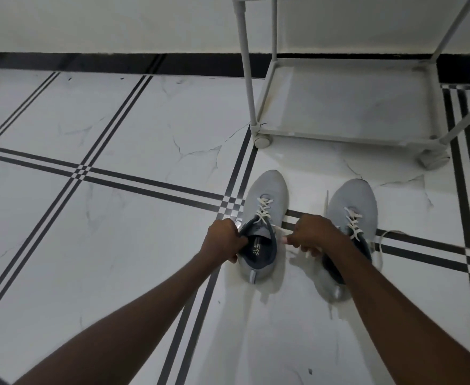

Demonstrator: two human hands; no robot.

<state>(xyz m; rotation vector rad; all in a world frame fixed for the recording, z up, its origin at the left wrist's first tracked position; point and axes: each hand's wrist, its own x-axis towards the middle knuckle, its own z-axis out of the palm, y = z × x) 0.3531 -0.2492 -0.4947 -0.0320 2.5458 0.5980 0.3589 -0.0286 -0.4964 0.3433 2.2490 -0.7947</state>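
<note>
1. Shoe (267, 195): a grey knit trainer with a rounded toe. It stands flat on the floor in the lower middle of the view, toe pointing away from the person.
2. Laces (264, 209): flat and off-white, crossed in a short ladder over the tongue.
3. Collar (274, 245): a dark blue padded rim round the opening. Inside lies a dark insole (259, 247) with pale printed marks, too small to read.
4. Heel tab (252, 276): a narrow, lighter grey strip running up the back of the heel.
5. Left hand (225, 240): fingers curled tight, gripping the left edge of the collar.
6. Right hand (315, 236): fingers curled, thumb and forefinger pinching what looks like a lace end (279, 230), just beside the right edge of the collar.
7. Second shoe (352, 198): the same make, standing parallel and near the first on its right. The right forearm hides its heel. A loose lace (386, 234) trails in a loop on the tile beside it.
8. Floor (117, 129): glossy white tile with faint grey marble veins, crossed by bands of thin black stripes.
9. Cart (339, 107): a pale frame of round tubes with a shallow, rimmed bottom tray. It rests on small wheels (262, 141), beyond the shoes and against the wall.
10. Skirting (89, 63): a black band where the floor meets the wall.
</note>
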